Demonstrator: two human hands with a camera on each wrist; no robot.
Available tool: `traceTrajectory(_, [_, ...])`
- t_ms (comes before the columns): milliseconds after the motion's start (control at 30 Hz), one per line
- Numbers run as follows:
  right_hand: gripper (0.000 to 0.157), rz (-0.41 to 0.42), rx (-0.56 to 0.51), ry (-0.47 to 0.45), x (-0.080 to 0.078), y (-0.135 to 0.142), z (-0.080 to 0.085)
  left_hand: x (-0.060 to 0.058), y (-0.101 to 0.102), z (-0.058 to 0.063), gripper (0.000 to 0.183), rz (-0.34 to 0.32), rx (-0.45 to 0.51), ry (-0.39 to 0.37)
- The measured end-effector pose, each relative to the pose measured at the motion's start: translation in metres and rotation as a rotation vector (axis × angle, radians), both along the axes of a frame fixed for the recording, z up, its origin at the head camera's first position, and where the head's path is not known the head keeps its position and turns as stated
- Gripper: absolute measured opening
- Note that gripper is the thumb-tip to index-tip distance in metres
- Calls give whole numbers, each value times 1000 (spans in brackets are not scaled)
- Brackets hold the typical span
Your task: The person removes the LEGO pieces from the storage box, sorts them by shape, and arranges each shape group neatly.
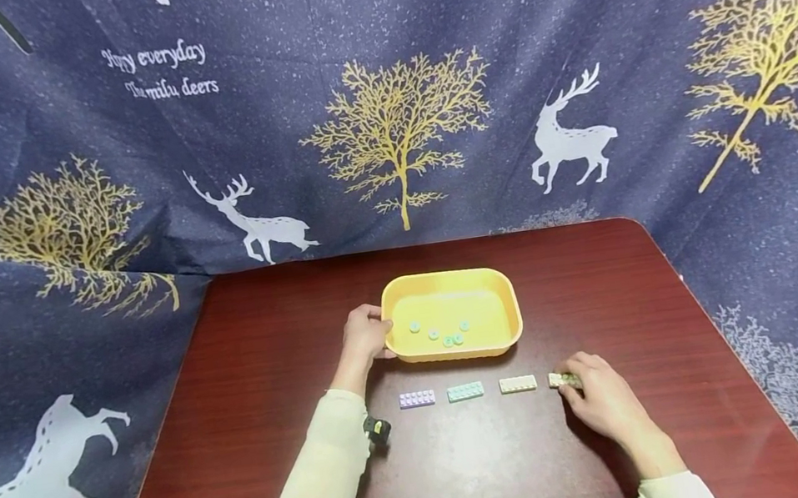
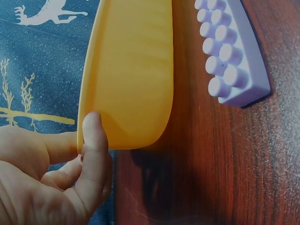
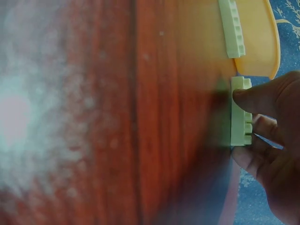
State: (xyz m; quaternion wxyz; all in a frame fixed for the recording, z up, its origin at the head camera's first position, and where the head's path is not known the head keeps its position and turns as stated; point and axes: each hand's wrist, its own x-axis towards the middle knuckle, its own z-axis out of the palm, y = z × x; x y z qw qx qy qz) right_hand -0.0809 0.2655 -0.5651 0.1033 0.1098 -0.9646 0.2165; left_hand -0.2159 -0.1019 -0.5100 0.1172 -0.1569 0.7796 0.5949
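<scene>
At the left end of a yellow plastic bin (image 1: pixel 458 354), my left hand (image 1: pixel 365 333) pinches the rim between thumb and fingers. The left wrist view shows the thumb on the inner side of the bin's wall (image 2: pixel 131 70). My right hand (image 1: pixel 603 394) holds a pale green toy building brick (image 3: pixel 238 117) by its edges, low over the table at the right end of a row. Left of it in that row lie a cream brick (image 1: pixel 518 384), a mint brick (image 1: pixel 465 392) and a purple brick (image 1: pixel 417 399), studs up.
Several small mint ring-shaped pieces (image 1: pixel 434 334) lie on the bin's floor. The dark red wooden table (image 1: pixel 253 344) has its far edge against a blue curtain (image 1: pixel 265 149) printed with deer and trees. Light reflects off the table's near middle.
</scene>
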Motion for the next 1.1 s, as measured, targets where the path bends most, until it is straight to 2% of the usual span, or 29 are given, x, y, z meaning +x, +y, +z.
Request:
traceTrajectory(267, [20,3,13,12,2,1,1,-2,0,-4,34,2,-6,6])
traceTrajectory(600, [20,-1,11,-47,1,1,3,-3,0,-2,34,3,1,-12])
traceTrajectory(1100, [34,32,-3,-51,0,4,8,-2,-3,-2,31,-2,31,-11])
